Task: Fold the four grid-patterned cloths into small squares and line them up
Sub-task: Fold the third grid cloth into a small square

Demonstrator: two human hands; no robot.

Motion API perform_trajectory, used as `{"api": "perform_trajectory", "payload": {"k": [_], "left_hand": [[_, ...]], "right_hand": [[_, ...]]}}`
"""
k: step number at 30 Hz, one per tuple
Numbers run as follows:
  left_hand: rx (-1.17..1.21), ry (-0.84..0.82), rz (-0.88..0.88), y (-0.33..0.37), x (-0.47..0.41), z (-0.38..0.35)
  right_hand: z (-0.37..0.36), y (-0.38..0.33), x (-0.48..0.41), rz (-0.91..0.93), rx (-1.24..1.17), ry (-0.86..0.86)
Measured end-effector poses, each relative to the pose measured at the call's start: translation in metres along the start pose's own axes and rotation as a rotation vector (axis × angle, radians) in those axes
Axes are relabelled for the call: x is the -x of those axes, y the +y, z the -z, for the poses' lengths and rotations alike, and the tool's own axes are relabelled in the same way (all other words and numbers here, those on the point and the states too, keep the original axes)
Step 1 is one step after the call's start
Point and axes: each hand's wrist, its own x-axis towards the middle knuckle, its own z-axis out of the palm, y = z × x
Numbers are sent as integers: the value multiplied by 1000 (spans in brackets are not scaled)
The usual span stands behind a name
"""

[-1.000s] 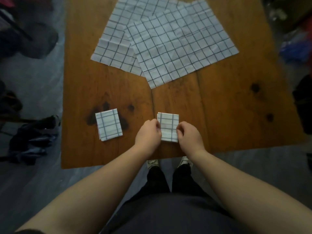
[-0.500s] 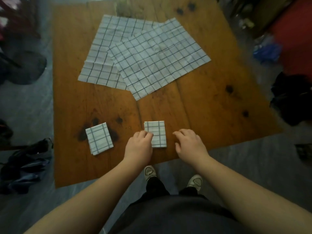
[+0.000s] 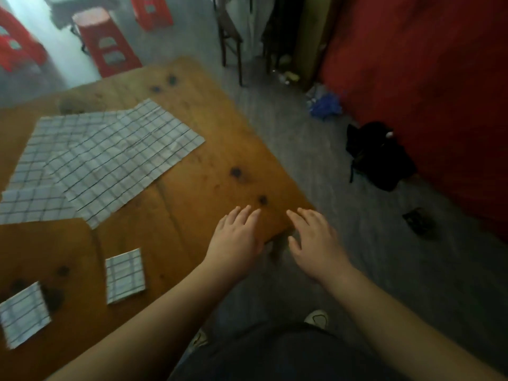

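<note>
White unfolded cloth (image 3: 118, 160) lies left of and beyond the left hand (image 3: 236, 237), the nearer one; it and the right hand (image 3: 313, 240) hover empty, fingers straight.

White, dark-gridded cloths (image 3: 110, 160) on brown table (image 3: 220, 149).

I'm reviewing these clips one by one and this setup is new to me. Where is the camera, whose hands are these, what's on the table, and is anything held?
There is no machine. The one view comes from a camera worn on a person's head, looking down at their own arms. The left hand and right hand are open by the wooden table's corner, holding nothing. On it lie one folded square, a second folded square, and a top unfolded cloth overlapping a lower unfolded cloth.
</note>
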Motion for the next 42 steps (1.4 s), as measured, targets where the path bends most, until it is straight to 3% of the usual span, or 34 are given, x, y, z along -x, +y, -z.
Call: {"api": "perform_trajectory", "payload": {"k": [9,21,28,33,42], "left_hand": [[-40,-83,-210,233,-110,-31],[-175,-200,-432,381,-252,-54],[-135,-169,-432,411,-409,-34],[-122,-175,-362,394,-519,4],[-59,-107,-65,329,-649,63]], "right_hand": [[92,222,34,-199,-36,142],[156,379,-15,-414,-118,196],[208,443,-155,-410,-55,174],[256,458,-271,-337,-81,128],[299,451,-465,-120,-64,24]]}}
